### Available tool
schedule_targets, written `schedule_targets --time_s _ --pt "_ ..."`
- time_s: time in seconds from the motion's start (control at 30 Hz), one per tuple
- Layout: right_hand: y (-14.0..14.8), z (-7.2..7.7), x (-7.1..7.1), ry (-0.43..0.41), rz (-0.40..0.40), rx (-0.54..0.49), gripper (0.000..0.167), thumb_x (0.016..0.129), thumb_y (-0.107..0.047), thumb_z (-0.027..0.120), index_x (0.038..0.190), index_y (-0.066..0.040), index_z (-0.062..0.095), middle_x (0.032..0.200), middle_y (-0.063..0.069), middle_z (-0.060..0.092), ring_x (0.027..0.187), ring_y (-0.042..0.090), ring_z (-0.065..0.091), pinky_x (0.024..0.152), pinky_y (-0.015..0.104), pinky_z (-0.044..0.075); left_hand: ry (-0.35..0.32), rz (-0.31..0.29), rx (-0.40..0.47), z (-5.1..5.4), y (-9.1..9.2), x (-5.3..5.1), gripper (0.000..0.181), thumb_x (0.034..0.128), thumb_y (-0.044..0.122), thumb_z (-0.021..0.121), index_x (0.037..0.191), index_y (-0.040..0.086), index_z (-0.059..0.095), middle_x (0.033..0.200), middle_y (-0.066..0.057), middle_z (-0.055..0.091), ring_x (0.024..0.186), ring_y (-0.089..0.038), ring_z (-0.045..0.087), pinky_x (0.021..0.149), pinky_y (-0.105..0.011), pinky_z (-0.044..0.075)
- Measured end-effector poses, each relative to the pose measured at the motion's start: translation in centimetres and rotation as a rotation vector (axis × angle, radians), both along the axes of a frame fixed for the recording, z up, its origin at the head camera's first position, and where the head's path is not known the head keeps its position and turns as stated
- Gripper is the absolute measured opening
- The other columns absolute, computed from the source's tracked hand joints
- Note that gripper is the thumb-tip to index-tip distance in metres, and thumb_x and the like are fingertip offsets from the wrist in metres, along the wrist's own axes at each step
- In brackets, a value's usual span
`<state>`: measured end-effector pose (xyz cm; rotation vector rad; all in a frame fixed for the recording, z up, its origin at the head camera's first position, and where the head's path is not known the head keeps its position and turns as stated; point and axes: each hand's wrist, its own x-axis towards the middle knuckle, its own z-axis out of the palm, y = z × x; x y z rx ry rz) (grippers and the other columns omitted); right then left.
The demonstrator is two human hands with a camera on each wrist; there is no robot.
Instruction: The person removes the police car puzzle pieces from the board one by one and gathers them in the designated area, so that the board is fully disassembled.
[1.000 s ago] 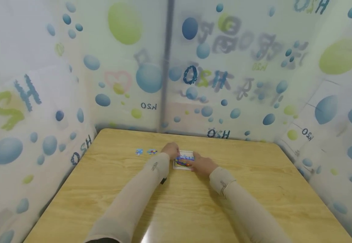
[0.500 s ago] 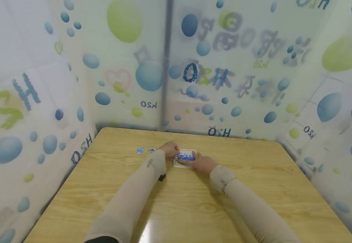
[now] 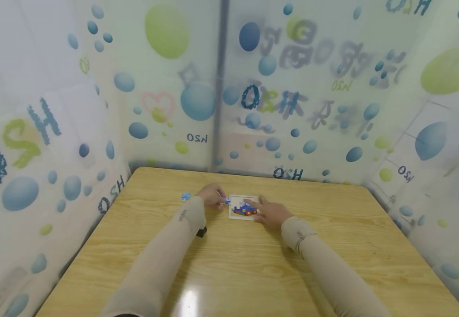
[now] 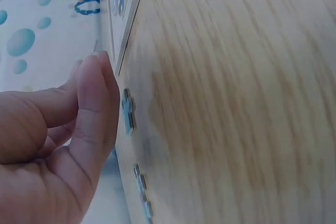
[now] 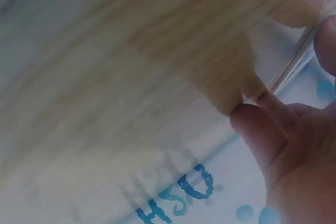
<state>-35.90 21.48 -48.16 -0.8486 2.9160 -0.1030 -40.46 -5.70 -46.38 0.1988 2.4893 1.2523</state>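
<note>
My left hand [image 3: 212, 196] pinches a small blue jigsaw piece [image 3: 227, 200] between thumb and fingertips, just left of the puzzle board. In the left wrist view the left hand [image 4: 68, 124] mostly covers that piece; only a thin edge shows above the fingertips. The white-framed puzzle board [image 3: 237, 216] lies flat on the table and bears a blue and red ship picture. My right hand [image 3: 273, 214] rests at its right side, index finger stretched over the picture. In the right wrist view, fingers of the right hand [image 5: 299, 150] touch the board's edge [image 5: 291, 66].
On the wooden table [image 3: 229, 264], a loose blue jigsaw piece [image 3: 185, 196] lies left of my left hand. The left wrist view shows two loose pieces, one nearer piece [image 4: 127, 113] and another piece [image 4: 142, 192]. Patterned curtains [image 3: 166, 132] surround the table's far side and flanks.
My left hand has drawn leftward off the board's left edge, and a blue piece now shows in its fingertips. More of the ship picture is visible. The right hand stays at the board.
</note>
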Motion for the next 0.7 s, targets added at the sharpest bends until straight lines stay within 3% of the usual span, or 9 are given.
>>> schedule_targets --time_s 0.17,0.27,0.33,0.4,0.5,0.7 --pt "-0.1 0.3 0.0 0.019 0.028 0.016 0.066 0.101 -0.043 0.059 0.16 -0.034 0.031 0.156 0.028 0.038 0.055 0.023 0.059 0.054 0.035 0.051 -0.025 0.029 0.068 0.4 -1.5 0.4 0.013 0.095 0.002 0.069 0.108 -0.002 0.067 0.084 -0.012 0.07 0.066 -0.016 0.069 0.066 -0.028 0.06" --pt "-0.3 0.6 0.1 0.048 0.053 0.042 0.065 0.1 -0.039 0.063 0.158 -0.026 0.037 0.156 0.021 0.041 0.091 0.033 0.071 0.072 0.042 0.057 -0.006 0.045 0.054 0.6 -2.4 0.8 0.014 0.0938 0.003 0.071 0.107 -0.001 0.069 0.083 -0.011 0.071 0.065 -0.015 0.068 0.066 -0.026 0.059" --pt "-0.5 0.8 0.2 0.054 0.067 0.053 0.063 0.099 -0.037 0.065 0.156 -0.021 0.041 0.158 0.017 0.04 0.118 0.037 0.063 0.089 0.048 0.055 -0.008 0.049 0.056 0.7 -2.8 1.1 0.014 0.0932 0.003 0.071 0.107 -0.001 0.069 0.085 -0.011 0.071 0.065 -0.014 0.068 0.066 -0.026 0.059" --pt "-0.7 0.8 0.1 0.043 0.072 0.073 0.063 0.1 -0.036 0.064 0.156 -0.02 0.042 0.161 0.013 0.037 0.134 0.039 0.051 0.103 0.052 0.048 -0.019 0.053 0.067 0.7 -3.1 1.3 0.014 0.0929 0.002 0.072 0.106 -0.002 0.07 0.087 -0.011 0.07 0.065 -0.014 0.067 0.067 -0.026 0.058" --pt "-0.9 0.8 0.0 0.02 0.066 0.106 0.062 0.101 -0.036 0.062 0.157 -0.021 0.04 0.163 0.009 0.033 0.14 0.041 0.043 0.112 0.055 0.039 -0.034 0.058 0.083 0.7 -3.4 1.6 0.013 0.0933 0.001 0.071 0.105 -0.002 0.069 0.09 -0.011 0.07 0.066 -0.014 0.067 0.067 -0.025 0.059" --pt "-1.0 0.7 -0.3 -0.007 0.053 0.12 0.061 0.102 -0.038 0.06 0.157 -0.024 0.039 0.164 0.006 0.033 0.14 0.044 0.042 0.111 0.058 0.039 -0.035 0.05 0.098 1.0 -4.1 2.4 0.018 0.0937 0.0 0.07 0.111 -0.004 0.068 0.09 -0.013 0.069 0.068 -0.015 0.069 0.071 -0.028 0.06"
